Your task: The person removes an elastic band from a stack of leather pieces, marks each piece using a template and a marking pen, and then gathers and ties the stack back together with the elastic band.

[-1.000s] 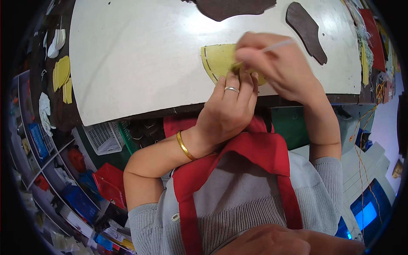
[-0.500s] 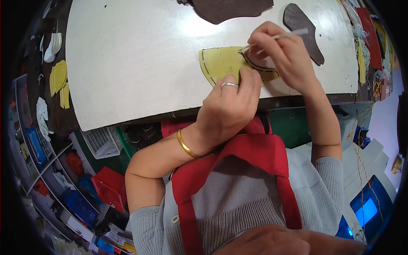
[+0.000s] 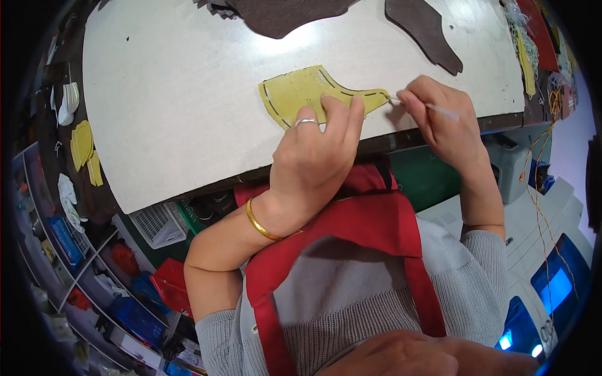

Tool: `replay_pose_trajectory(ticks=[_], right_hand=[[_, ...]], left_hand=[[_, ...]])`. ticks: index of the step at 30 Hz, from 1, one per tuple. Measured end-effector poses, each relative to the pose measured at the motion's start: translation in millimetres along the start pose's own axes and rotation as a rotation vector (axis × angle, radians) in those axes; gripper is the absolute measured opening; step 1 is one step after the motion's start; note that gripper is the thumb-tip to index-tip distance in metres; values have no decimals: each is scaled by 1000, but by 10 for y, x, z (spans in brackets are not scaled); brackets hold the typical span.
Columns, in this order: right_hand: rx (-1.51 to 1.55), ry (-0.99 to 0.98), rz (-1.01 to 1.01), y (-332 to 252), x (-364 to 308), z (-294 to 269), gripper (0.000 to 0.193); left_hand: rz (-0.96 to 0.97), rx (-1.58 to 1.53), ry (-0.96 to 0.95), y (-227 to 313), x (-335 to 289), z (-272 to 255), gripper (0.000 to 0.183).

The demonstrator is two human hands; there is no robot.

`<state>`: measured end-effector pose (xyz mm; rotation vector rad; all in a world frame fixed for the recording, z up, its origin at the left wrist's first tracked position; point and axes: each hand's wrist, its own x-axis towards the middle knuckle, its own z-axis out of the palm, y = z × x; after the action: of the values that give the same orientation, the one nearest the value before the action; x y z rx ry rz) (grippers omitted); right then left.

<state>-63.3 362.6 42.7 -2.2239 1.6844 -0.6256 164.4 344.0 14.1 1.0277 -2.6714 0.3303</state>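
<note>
A yellow pattern template (image 3: 291, 91) with dark, dash-like slots along its edges lies flat on the white tabletop (image 3: 182, 113). It is broad at the left and narrows to a rounded tip at the right. My left hand (image 3: 313, 156), wearing a ring and a gold bangle, presses down on its lower edge with outstretched fingers. A slim, pale pen (image 3: 444, 112) is pinched in my right hand (image 3: 446, 122). The pen's point meets the narrow right tip of the template. Whether anything lies under the template is hard to see.
Dark brown pieces (image 3: 285, 15) are stacked at the far middle, and another brown piece (image 3: 423, 31) lies at the far right. Yellow pieces (image 3: 81, 145) and a white glove (image 3: 70, 199) lie by the left side. Thread and bags (image 3: 520, 37) crowd the right edge.
My right hand has moved the pen from the template's upper curved edge, rightward and nearer, to its narrow tip. The left hand still presses on the template. The whole view has shifted slightly.
</note>
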Motion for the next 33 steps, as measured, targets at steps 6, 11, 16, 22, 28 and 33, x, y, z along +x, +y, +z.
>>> replay_pose_trajectory(ticks=[6, 11, 16, 22, 28, 33], right_hand=[[310, 112, 144, -99, 233, 186, 24], [-40, -175, 27, -163, 317, 129, 23], [327, 157, 505, 527, 177, -249, 22], [433, 417, 427, 515, 97, -246, 26], [485, -168, 305, -61, 371, 101, 24], [341, -257, 229, -98, 439, 297, 18]], left_hand=[[30, -77, 99, -67, 2, 38, 35], [103, -244, 101, -173, 40, 66, 29], [41, -201, 351, -574, 525, 346, 29], [40, -384, 47, -578, 21, 81, 29], [-32, -497, 221, -452, -304, 84, 25], [-129, -511, 246, -388, -396, 132, 24]])
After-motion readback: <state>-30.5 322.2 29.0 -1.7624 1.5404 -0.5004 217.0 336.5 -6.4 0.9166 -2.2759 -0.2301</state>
